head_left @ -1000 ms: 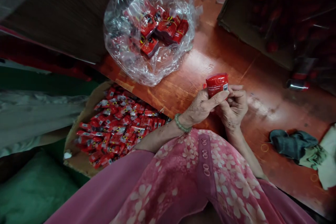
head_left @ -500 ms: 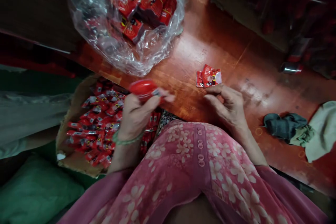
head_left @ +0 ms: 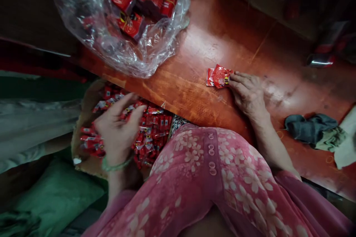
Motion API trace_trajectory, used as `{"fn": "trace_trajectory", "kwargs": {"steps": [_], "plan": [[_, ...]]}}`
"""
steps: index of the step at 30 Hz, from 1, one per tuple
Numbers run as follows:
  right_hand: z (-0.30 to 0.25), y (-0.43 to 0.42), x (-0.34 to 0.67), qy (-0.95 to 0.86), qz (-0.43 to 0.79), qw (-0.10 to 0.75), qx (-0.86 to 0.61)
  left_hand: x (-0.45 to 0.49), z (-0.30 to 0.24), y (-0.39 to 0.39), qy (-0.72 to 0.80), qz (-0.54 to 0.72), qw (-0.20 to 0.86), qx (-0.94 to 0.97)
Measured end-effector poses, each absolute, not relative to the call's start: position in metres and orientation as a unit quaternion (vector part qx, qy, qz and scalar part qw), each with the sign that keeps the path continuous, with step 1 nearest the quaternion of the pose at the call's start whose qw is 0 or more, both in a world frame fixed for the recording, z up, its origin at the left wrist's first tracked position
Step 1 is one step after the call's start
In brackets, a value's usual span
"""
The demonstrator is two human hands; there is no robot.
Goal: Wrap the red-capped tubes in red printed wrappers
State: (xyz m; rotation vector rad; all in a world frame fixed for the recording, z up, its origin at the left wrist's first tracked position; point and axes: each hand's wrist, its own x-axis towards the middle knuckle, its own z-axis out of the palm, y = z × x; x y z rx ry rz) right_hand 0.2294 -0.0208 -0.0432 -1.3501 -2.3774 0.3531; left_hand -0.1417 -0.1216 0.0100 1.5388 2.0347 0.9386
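My left hand (head_left: 118,129) hovers over a cardboard box (head_left: 83,113) full of small red sachets (head_left: 151,127) beside the table, fingers spread and nothing visible in them. My right hand (head_left: 247,94) lies on the red-brown table (head_left: 194,63), fingertips pressed on a few flat red sachets (head_left: 218,76) lying there. A green bracelet circles my left wrist.
A clear plastic bag (head_left: 122,22) holding red bundles tied with bands sits at the table's far left. Crumpled dark and pale cloths (head_left: 314,129) lie at the right. A dark box stands at the far right. Green fabric (head_left: 47,196) lies lower left.
My left hand carried the red bundle left and down to the box and now shows empty. My right hand moved forward onto the loose sachets on the table.
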Motion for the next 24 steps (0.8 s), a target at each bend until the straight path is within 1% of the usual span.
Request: {"fn": "trace_trajectory", "kwargs": {"steps": [1,4,7,9,12,16,18,24], "plan": [[-0.045,-0.022,0.228,-0.848,0.117,0.198,-0.477,-0.116,0.008,-0.105,0.707,0.332,0.213,0.587],[-0.045,-0.021,0.223,-0.857,0.097,0.195,-0.467,-0.041,-0.004,-0.056,0.509,0.302,0.222,0.775],[-0.038,-0.018,0.218,-0.871,0.071,0.172,-0.454,0.003,-0.024,-0.026,0.405,0.285,0.194,0.847],[-0.032,-0.017,0.215,-0.878,0.054,0.164,-0.445,0.011,-0.037,-0.019,0.390,0.287,0.178,0.857],[-0.027,-0.017,0.217,-0.878,0.061,0.160,-0.446,0.008,-0.049,-0.016,0.388,0.328,0.163,0.846],[-0.025,-0.014,0.222,-0.884,0.090,0.134,-0.438,0.003,-0.044,-0.014,0.392,0.371,0.163,0.826],[-0.023,-0.011,0.221,-0.892,0.099,0.107,-0.428,0.006,-0.037,-0.010,0.395,0.351,0.140,0.837],[-0.008,-0.010,0.213,-0.899,0.123,0.038,-0.419,0.018,-0.027,-0.003,0.380,0.237,0.030,0.893]]}}
